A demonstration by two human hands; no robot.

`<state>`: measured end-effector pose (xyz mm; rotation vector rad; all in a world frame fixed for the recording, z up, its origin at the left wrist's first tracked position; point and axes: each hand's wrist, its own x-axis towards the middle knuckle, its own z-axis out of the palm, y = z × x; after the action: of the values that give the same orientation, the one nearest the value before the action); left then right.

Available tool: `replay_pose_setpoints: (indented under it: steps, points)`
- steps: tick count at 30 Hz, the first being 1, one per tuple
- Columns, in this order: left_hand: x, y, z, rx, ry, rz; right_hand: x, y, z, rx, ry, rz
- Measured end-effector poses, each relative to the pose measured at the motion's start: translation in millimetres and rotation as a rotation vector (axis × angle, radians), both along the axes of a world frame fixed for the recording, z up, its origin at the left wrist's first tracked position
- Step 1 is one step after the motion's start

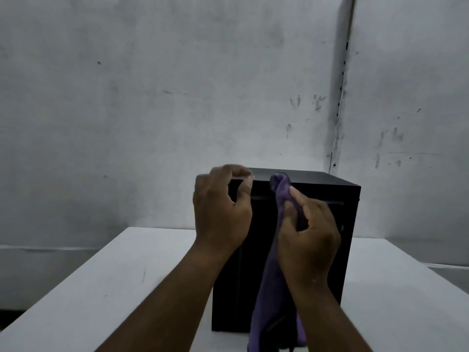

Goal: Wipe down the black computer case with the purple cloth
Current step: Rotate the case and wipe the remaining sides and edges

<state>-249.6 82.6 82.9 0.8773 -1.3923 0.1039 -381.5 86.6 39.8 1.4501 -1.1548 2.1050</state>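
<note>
1. Head view: we see a white table (101,288) set against a grey, scuffed wall (152,85). A dark vertical seam (341,97) runs down the wall at the right, with smudges beside it.
2. Count: we find one black computer case (337,250), one purple cloth (271,288) and two bare hands with forearms. We see no other loose items on the table.
3. Case position: the case stands upright on the table, near its middle, with its front face towards us and its top edge below the wall seam.
4. Left hand (220,212): we see it at the upper left corner of the case. Its fingers curl over the top edge and the thumb lies on the front face, so it grips that corner. The fingertips are blurred.
5. Right hand (309,232): we see it in front of the upper part of the case's front face. Its fingers and thumb are curled tightly round the cloth and pinch it.
6. Cloth position: the upper end of the cloth bunches above the right hand and reaches the top front edge of the case. The rest hangs down in front of the case, past the lower edge of the view.
7. Both forearms rise from the lower edge of the view, side by side and close together.
</note>
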Motion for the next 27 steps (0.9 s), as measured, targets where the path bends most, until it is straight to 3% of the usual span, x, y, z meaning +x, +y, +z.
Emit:
replay_pose_setpoints:
  steps: [2, 7, 9, 15, 22, 27]
  points:
    - [2.8, -11.6, 1.9, -0.081, -0.13, 0.134, -10.6, -8.9, -1.2, -0.007, 0.082, -0.087]
    - [1.2, -38.4, 4.6, 0.088, -0.372, 0.188, -12.1, -10.1, -30.3, -0.018, 0.273, -0.052]
    - [-0.9, -44.6, -0.5, 0.071, -0.409, 0.239, -14.0, -10.6, -36.6, -0.016, 0.298, -0.049]
    - [-1.1, -56.9, -15.5, -0.108, -0.336, 0.283, -25.6, -15.7, -18.3, -0.085, 0.16, -0.155]
    - [-2.5, -67.2, -22.0, -0.223, -0.312, 0.315, -13.8, -17.1, -45.6, -0.014, 0.387, -0.067]
    - [-2.4, -65.6, -23.1, -0.227, -0.29, 0.285, -28.1, -16.5, -36.8, -0.079, 0.212, -0.131]
